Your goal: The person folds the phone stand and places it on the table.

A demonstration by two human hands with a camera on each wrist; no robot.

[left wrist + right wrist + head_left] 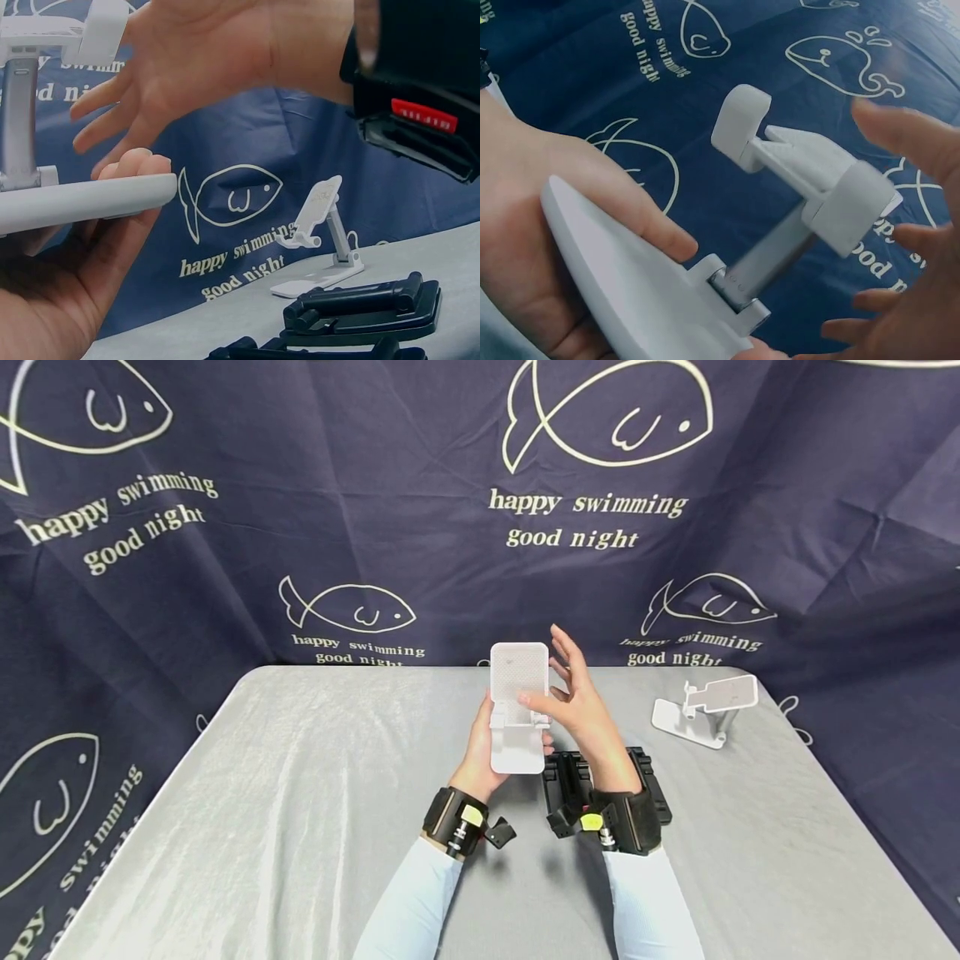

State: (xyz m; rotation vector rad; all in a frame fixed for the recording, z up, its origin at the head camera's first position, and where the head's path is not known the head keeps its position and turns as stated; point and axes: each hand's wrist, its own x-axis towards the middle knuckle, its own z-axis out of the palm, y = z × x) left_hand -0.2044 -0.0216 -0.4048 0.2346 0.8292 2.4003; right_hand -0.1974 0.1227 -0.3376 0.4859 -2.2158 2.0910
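A white phone stand [519, 670] is raised above the table in front of me, its post unfolded and its upper plate tilted. My left hand [477, 753] grips its base from below, with the fingers curled round the edge, as the base [622, 262] in the right wrist view also shows. Beside the upper plate, my right hand [587, 714] has its fingers spread. Its thumb overlaps the plate in the head view, but the right wrist view shows a gap between hand and stand. In the left wrist view the stand's grey post [19, 120] stands up from the base.
Another white phone stand [731, 693] stands unfolded at the table's back right. Black folded stands [360, 311] lie on the table under my right forearm, partly hidden by it. A grey cloth covers the table [225, 827]; a dark blue curtain [450, 460] hangs behind.
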